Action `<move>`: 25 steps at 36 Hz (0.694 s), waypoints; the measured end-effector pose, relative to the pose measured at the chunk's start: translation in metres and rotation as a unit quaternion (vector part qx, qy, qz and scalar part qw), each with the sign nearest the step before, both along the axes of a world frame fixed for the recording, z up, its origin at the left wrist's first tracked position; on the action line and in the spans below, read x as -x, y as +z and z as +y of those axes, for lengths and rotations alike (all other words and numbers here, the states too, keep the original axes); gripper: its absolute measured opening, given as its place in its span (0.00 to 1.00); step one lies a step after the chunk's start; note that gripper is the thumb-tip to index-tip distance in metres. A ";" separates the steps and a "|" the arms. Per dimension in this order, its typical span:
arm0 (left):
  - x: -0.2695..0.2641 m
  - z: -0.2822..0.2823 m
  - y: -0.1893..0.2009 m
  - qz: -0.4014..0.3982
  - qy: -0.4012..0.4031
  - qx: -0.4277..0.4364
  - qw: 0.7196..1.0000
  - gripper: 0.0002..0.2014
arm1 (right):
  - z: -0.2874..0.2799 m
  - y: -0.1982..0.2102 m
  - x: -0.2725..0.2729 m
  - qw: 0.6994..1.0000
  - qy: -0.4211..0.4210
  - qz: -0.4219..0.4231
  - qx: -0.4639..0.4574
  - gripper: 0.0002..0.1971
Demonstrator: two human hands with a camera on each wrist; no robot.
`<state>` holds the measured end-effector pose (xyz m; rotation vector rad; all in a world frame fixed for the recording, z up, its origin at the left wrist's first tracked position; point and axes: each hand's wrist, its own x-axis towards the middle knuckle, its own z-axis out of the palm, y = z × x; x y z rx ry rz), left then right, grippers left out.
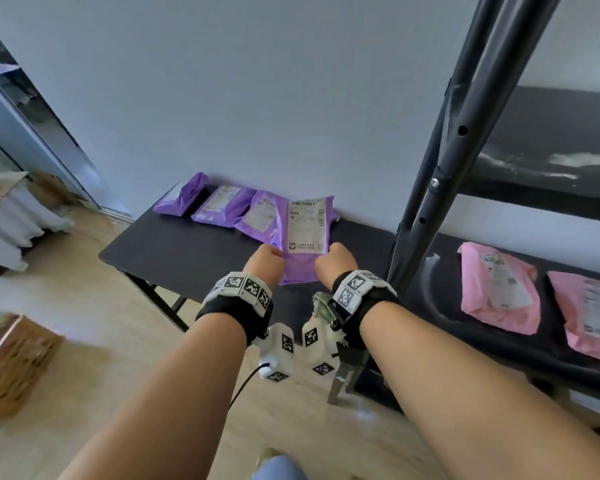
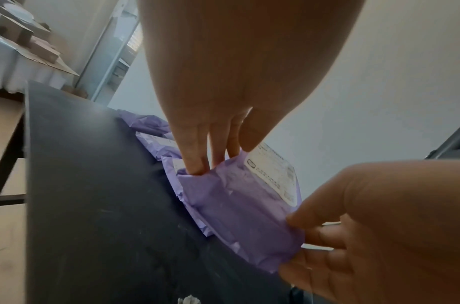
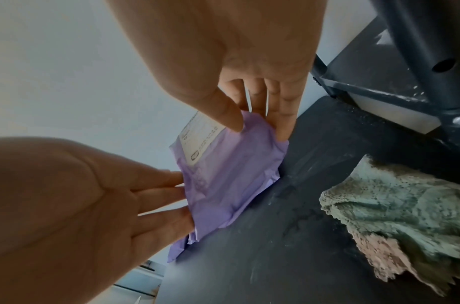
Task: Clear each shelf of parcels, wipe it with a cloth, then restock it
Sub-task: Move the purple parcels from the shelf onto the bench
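Observation:
A purple parcel with a white label is held tilted over the black table, its far end overlapping the neighbouring parcel. My left hand pinches its left edge, thumb on top and fingers underneath. My right hand pinches the right edge the same way, with the thumb on the purple wrap. Three more purple parcels lie in a row along the wall. A grey-green cloth lies crumpled on the table under my right wrist.
A black metal shelf rack stands at the right. Two pink parcels lie on its low shelf, and the shelf above shows pale smears. Cardboard boxes sit on the wooden floor at the left.

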<state>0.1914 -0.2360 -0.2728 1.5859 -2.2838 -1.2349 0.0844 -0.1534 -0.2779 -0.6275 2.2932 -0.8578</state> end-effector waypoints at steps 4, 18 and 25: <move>0.032 -0.034 -0.013 0.001 -0.030 -0.011 0.999 0.17 | -0.024 -0.019 0.020 0.999 -0.032 -0.014 -0.024 0.16; 0.149 -0.123 -0.065 -0.033 -0.225 -0.085 0.970 0.23 | -0.085 -0.059 0.101 0.974 -0.208 -0.046 -0.073 0.16; 0.165 -0.137 -0.098 -0.047 -0.300 -0.100 0.948 0.28 | -0.093 -0.079 0.116 0.971 -0.213 -0.051 -0.093 0.15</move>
